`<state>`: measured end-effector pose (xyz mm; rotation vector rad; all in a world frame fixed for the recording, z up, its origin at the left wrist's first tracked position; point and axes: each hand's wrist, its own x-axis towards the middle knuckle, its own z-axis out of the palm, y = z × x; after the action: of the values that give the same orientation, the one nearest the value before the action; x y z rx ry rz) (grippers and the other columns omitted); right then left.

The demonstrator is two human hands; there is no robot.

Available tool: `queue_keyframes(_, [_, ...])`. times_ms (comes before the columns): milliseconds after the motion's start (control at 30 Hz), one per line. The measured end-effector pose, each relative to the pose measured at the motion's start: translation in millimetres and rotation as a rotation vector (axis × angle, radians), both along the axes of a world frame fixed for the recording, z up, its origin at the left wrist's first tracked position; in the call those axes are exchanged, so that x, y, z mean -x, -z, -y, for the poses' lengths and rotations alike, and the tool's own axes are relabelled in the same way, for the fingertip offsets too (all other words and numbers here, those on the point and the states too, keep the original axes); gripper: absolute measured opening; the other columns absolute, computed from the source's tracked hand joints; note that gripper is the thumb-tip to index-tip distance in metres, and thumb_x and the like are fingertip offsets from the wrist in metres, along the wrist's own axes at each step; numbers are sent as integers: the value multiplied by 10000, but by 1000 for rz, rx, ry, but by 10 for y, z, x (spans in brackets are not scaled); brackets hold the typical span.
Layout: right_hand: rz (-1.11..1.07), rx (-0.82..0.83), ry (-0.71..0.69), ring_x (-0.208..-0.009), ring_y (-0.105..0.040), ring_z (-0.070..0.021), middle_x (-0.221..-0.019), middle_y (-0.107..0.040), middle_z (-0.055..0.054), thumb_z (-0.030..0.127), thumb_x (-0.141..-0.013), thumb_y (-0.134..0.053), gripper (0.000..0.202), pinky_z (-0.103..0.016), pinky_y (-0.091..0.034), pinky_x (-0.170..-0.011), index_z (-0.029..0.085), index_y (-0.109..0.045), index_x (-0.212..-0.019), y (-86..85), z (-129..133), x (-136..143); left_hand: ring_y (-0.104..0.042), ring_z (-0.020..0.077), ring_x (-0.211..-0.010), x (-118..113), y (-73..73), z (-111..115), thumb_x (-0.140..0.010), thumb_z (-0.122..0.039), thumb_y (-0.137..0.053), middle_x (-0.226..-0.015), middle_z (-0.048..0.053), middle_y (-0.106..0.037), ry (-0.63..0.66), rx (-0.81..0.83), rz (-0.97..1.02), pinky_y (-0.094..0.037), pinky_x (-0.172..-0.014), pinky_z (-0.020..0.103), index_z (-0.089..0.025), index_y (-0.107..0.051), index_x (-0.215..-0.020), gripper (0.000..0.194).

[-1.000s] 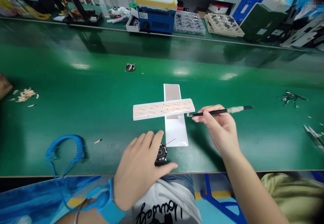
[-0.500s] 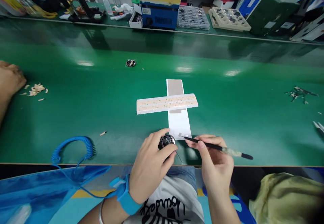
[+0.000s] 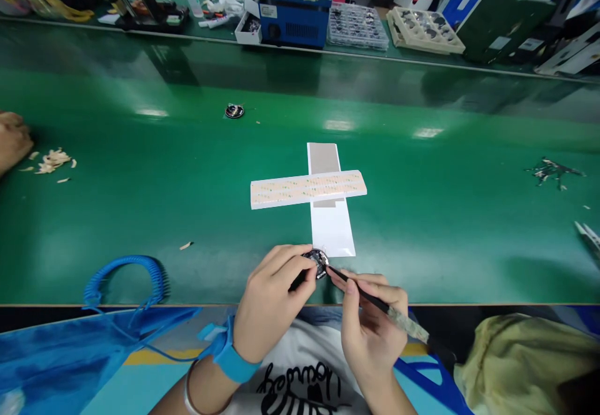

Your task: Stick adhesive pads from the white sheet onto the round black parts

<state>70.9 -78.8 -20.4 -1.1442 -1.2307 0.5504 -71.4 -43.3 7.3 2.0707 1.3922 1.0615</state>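
My left hand, with a blue strap at its wrist, grips a small round black part close to the bench's front edge. Black tweezers with a wrapped rear end are held in my right hand, and their tip meets the right side of the round part. Just behind both hands lies a white sheet with a grey upper area. A strip with rows of small tan pieces lies across that sheet. Whether the tweezers' tip holds anything is too small to tell.
Another round part sits farther back on the green bench. A coiled blue cord is at front left. Another person's hand rests near tan scraps. Dark thin pieces lie right; a blue machine stands behind.
My right hand and the tweezers have moved left, from the white sheet to the round part. The small grey piece at the tweezers' tip no longer shows on the sheet. The view has shifted slightly.
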Motion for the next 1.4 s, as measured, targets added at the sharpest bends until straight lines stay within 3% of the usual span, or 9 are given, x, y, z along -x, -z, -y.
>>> queue_keyframes(200, [57,-5,23,-887,-717,-196,-904,-658,-59,-53,-826,-564,312,-346,-658,-706,202,-543,-1005,-14,-6,-7,-605,173,-938,-6,13,15,-851,-47,-597,-954,39,-700,-21,-16,-25,-505,-835,318,-174,-618,-836,130])
queue_keyframes(1400, [210,4,41,-859,-738,-188,-909,-696,-55,-44,-797,-609,328,-333,-648,-701,215,-565,-993,-21,32,-20,-609,178,-908,11,25,26,-878,-86,-582,-1052,57,-690,8,-38,-52,-544,-803,340,-187,-670,-917,140])
